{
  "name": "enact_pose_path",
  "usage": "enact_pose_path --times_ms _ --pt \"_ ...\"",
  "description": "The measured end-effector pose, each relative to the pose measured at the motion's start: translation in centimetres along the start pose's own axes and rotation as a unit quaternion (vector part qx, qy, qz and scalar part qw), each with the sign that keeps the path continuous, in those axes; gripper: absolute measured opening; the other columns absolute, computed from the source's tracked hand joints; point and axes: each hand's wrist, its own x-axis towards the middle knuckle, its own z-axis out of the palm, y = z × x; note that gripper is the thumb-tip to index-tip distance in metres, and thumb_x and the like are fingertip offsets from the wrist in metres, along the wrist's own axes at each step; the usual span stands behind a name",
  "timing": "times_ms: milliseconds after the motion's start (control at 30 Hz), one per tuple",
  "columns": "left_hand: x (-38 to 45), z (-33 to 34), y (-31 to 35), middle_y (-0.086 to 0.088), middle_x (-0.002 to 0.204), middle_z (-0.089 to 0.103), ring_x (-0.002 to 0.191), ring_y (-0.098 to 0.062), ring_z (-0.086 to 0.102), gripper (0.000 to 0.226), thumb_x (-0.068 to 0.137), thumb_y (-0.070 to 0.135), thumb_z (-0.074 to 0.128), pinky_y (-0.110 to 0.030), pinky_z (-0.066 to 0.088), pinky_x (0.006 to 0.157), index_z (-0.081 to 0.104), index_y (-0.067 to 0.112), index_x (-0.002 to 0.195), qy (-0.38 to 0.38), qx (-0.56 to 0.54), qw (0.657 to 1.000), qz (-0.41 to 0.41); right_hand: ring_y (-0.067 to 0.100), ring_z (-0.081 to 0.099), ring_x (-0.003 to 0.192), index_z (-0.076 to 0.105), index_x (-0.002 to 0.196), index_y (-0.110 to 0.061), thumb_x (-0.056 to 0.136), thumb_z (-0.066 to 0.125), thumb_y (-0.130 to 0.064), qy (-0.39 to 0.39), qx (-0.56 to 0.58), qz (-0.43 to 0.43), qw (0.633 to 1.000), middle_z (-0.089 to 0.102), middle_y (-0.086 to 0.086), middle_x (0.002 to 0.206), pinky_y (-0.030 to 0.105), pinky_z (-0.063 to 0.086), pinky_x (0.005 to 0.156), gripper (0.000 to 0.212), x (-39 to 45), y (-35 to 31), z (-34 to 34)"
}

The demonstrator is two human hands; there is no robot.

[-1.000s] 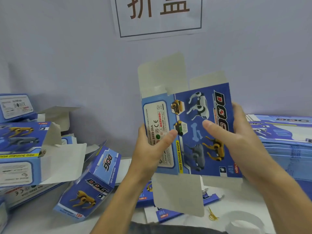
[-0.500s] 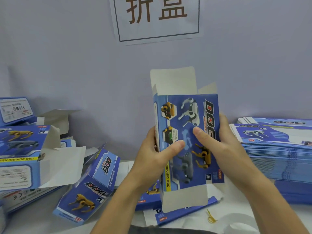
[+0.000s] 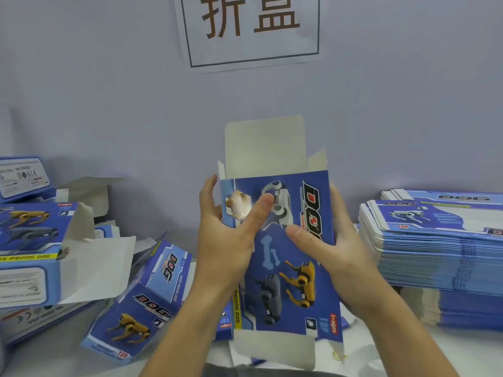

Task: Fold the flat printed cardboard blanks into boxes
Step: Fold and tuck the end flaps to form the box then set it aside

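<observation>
Both hands grip the box [image 3: 285, 254] mid-frame above the tabletop [image 3: 462, 349]: left hand [image 3: 226, 240] wraps its left edge, right hand [image 3: 334, 248] the right, thumbs on the front. I'd square the sleeve before tucking the flaps [image 3: 265, 148].

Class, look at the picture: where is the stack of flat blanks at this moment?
In the head view, the stack of blanks sits on the table at the right, against the wall, just beyond the right hand that holds the box.
</observation>
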Motion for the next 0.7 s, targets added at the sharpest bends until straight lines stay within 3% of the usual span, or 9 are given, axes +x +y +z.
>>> enact_pose_path --times_ms 133,233,300,400,467,567,633,667,700 --pt "-0.7 0.4 0.0 0.011 0.112 0.073 0.097 -0.015 0.074 0.074 0.078 0.04 0.074 -0.029 0.062 0.071 0.038 0.034 0.142 -0.02 0.018 0.997 0.078 0.018 0.074 0.1 0.034 0.138 -0.06 0.072 0.082 -0.032 0.031 -0.011 0.01 0.999 0.072 -0.006 0.117 0.028 0.061 0.071 0.086 0.0 -0.8 -0.5" --pt "-1.0 0.9 0.1 0.017 0.122 0.068 0.106 -0.008 0.07 0.086 0.08 0.039 0.073 -0.024 0.06 0.077 0.024 0.047 0.151 -0.054 0.01 0.993 0.101 -0.001 0.067 0.108 0.024 0.146 -0.055 0.081 0.074 -0.033 0.054 -0.044 -0.052 0.996 0.064 -0.033 0.119 0.015 0.057 0.075 0.085 0.0 -1.0 -0.5" --pt "-1.0 1.0 0.3 0.013 0.125 0.067 0.109 -0.012 0.07 0.084 0.079 0.041 0.072 -0.025 0.061 0.076 0.029 0.046 0.15 -0.057 -0.003 0.995 0.087 -0.006 0.06 0.116 0.024 0.146 -0.057 0.084 0.068 -0.034 0.066 -0.063 -0.08 0.993 0.058 -0.043 0.12 0.012 0.055 0.076 0.079 0.1 -1.3 -0.1" --pt "-1.0 0.8 0.6 0.007 0.117 0.071 0.102 -0.015 0.072 0.07 0.076 0.042 0.072 -0.024 0.06 0.068 0.045 0.039 0.14 -0.045 -0.01 0.997 0.069 0.011 0.061 0.123 0.035 0.14 -0.061 0.082 0.068 -0.038 0.063 -0.063 -0.064 0.994 0.063 -0.023 0.128 0.027 0.061 0.08 0.07 0.5 -1.4 0.0" --pt "-1.0 0.8 0.7 0.006 0.106 0.073 0.094 -0.016 0.075 0.054 0.078 0.039 0.072 -0.024 0.06 0.065 0.052 0.039 0.128 -0.052 -0.01 0.996 0.076 0.015 0.066 0.116 0.043 0.138 -0.052 0.086 0.067 -0.031 0.059 -0.062 -0.057 0.995 0.067 -0.014 0.124 0.031 0.062 0.078 0.061 0.4 -1.5 0.0" --pt "-1.0 0.9 0.9 -0.008 0.087 0.068 0.08 -0.023 0.075 0.037 0.077 0.042 0.073 -0.028 0.061 0.061 0.053 0.041 0.109 -0.066 0.013 0.995 0.076 0.021 0.075 0.094 0.049 0.128 -0.037 0.09 0.067 -0.023 0.03 -0.029 -0.037 0.998 0.073 -0.003 0.107 0.028 0.061 0.066 0.044 -0.1 -2.2 -0.2" --pt "-1.0 0.9 1.2 -0.017 0.082 0.063 0.072 -0.024 0.074 0.033 0.079 0.052 0.076 -0.032 0.061 0.059 0.052 0.04 0.099 -0.069 -0.001 0.996 0.05 0.018 0.076 0.083 0.052 0.119 -0.031 0.096 0.061 -0.022 0.02 -0.038 0.001 0.999 0.074 0.004 0.096 0.027 0.06 0.065 0.026 1.2 -2.9 -0.5" --pt "-1.0 1.0 1.3 -0.016 0.076 0.06 0.066 -0.021 0.07 0.034 0.078 0.059 0.074 -0.032 0.06 0.058 0.053 0.038 0.096 -0.063 -0.009 0.997 0.04 0.011 0.074 0.074 0.055 0.111 -0.026 0.101 0.054 -0.019 0.022 -0.047 0.019 0.998 0.073 0.006 0.085 0.026 0.058 0.066 0.012 1.7 -3.3 -0.8" --pt "-1.1 1.0 1.5 -0.008 0.068 0.056 0.059 -0.014 0.063 0.036 0.077 0.064 0.067 -0.028 0.057 0.055 0.053 0.034 0.092 -0.047 -0.009 0.998 0.038 0.005 0.071 0.063 0.057 0.1 -0.023 0.105 0.047 -0.019 0.031 -0.062 0.021 0.997 0.071 0.004 0.073 0.026 0.055 0.066 0.012 1.9 -3.7 -1.1"
